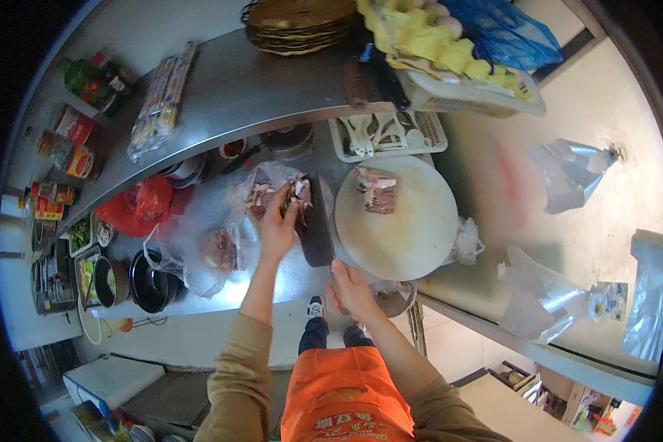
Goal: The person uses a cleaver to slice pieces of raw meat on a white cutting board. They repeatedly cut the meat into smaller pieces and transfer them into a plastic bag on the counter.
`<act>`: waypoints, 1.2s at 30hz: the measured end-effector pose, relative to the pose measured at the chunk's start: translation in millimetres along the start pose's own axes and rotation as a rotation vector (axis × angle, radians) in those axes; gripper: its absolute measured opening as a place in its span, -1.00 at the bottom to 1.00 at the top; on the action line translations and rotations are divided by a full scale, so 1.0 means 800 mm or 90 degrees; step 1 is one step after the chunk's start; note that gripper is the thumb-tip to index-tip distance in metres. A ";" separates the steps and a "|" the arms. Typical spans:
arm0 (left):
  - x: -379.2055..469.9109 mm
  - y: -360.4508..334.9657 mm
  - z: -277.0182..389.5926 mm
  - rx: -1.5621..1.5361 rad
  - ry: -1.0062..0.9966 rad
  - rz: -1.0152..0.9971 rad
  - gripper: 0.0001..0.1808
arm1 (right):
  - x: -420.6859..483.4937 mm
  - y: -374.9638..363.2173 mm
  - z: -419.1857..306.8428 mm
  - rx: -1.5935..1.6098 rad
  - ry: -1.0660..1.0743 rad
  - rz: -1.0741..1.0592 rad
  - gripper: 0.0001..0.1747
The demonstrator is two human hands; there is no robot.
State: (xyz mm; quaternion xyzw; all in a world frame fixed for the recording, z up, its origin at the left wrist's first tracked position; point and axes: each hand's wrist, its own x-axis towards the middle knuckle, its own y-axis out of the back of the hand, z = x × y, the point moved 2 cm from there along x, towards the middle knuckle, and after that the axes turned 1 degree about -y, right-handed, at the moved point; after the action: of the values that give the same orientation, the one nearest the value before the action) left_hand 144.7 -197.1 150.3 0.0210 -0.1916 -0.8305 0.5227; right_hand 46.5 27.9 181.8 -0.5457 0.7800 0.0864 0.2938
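Note:
My right hand [352,288] grips the handle of a dark, broad-bladed cleaver [316,237], held beside the round white cutting board [414,237]. My left hand [279,227] has its fingers and thumb on sliced meat [301,194] at the cleaver's far end; whether the slices rest on the blade or in the bag is hard to tell. Just behind that hand, an open clear plastic bag [273,170] contains more cut meat. A block of reddish, fat-streaked meat [380,192] lies on the board's far left part. Another meat piece [219,250] sits in clear plastic at left.
A steel shelf [221,83] overhangs the counter, bearing egg trays [420,33] and stacked brown discs [298,27]. Beyond the board is a white basket of utensils [387,135]. Left stand a red bag [138,207] and black pot [150,282]. A wall [475,193] flanks the board's right.

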 end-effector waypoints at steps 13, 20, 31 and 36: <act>0.046 0.115 -0.143 0.558 0.135 -0.273 -0.50 | -0.035 0.046 0.008 -0.152 -0.002 0.141 -0.50; -0.017 -0.033 -0.135 0.465 0.087 -0.262 -0.19 | -0.090 0.068 0.028 -0.136 0.029 0.174 -0.53; -0.103 0.064 -0.099 0.600 0.110 -0.435 -0.40 | -0.108 0.098 0.039 -0.075 -0.047 0.235 -0.51; -0.046 0.062 -0.111 0.548 0.113 -0.285 -0.62 | -0.112 0.110 0.031 -0.089 -0.026 0.233 -0.50</act>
State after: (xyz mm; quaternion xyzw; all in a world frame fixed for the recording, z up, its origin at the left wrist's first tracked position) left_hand 224.8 -210.4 79.1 0.3462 -0.4631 -0.7629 0.2892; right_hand -3.3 145.1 194.9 -0.4118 0.8523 0.2033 0.2503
